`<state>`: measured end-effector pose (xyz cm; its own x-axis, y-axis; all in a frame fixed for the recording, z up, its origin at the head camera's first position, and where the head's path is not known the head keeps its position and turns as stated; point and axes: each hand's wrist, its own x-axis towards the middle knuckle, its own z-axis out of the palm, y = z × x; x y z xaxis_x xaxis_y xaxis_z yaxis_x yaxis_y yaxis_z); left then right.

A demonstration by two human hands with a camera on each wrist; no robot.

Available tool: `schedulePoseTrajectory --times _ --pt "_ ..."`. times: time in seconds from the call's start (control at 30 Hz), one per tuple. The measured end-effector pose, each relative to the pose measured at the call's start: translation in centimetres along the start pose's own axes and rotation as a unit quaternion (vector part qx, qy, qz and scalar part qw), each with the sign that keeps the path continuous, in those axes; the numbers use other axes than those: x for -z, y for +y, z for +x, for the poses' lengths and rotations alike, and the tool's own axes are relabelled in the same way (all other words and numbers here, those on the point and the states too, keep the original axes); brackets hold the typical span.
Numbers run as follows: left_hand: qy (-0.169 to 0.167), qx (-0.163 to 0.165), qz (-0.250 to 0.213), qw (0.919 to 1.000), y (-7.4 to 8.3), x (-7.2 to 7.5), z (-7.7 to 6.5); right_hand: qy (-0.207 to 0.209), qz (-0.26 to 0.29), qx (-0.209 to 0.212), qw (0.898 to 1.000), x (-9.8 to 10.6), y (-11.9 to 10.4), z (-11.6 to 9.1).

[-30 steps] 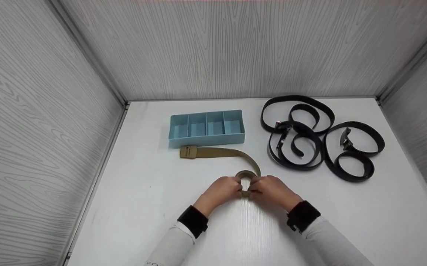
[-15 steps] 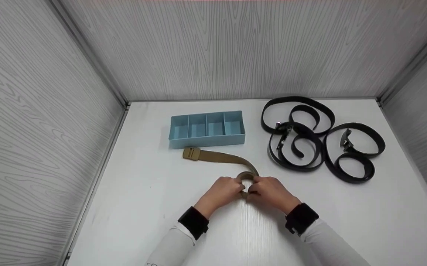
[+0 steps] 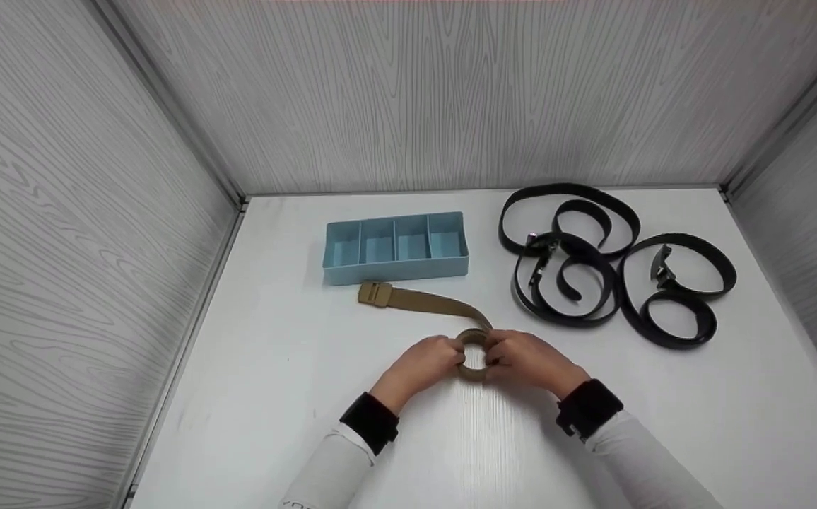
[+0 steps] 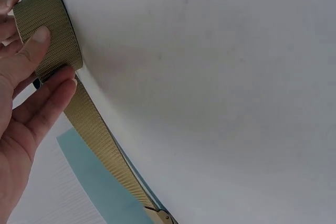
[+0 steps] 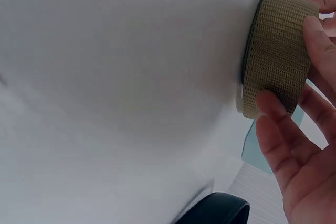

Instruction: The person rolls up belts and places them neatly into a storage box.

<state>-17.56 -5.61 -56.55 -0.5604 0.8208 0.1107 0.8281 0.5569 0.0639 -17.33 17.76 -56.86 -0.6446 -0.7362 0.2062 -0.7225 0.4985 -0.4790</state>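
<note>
A tan webbing belt (image 3: 430,302) is partly wound into a roll standing on edge on the table. Its loose length runs back and left to a flat tan buckle (image 3: 374,294) near the blue tray. My left hand (image 3: 426,366) holds the roll's left side, thumb (image 4: 38,45) on the woven outer face and fingertips at its lower edge. On the right side, my right hand (image 3: 530,359) grips the same roll between thumb and fingers, where the loose strap leaves it. The right wrist view shows the ribbed webbing (image 5: 278,51) under those fingertips.
Behind the buckle stands a blue tray (image 3: 396,268) with several compartments. Black belts lie in loose loops at the right: one at the back (image 3: 569,189), one with a metal buckle in front (image 3: 567,322), one farthest right (image 3: 723,268). Wood-patterned panels (image 3: 408,99) enclose the table.
The buckle end has slid right, toward the hands, and the loose strap is shorter. The right hand has shifted its hold slightly to the right. The left hand has barely moved.
</note>
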Motion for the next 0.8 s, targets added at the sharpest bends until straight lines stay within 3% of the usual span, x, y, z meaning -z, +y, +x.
schedulePoseTrajectory --times 0.1,0.37,0.63,0.8 --pt "0.008 0.012 0.011 0.9998 0.2 -0.1 0.0 0.003 0.003 -0.010 1.000 -0.4 -0.3 0.0" --pt "0.033 0.025 0.082 0.9958 1.5 -0.3 -0.4 -0.001 -0.059 -0.051 0.997 -1.4 -1.6 0.1" --pt "0.030 -0.026 0.071 0.9967 0.8 -0.2 -0.4 -0.013 -0.018 -0.007 1.000 0.1 -0.9 -0.2" --pt "0.024 -0.019 0.074 0.9968 0.5 0.0 -0.5 -0.018 -0.001 0.017 1.000 0.5 -0.6 0.2"
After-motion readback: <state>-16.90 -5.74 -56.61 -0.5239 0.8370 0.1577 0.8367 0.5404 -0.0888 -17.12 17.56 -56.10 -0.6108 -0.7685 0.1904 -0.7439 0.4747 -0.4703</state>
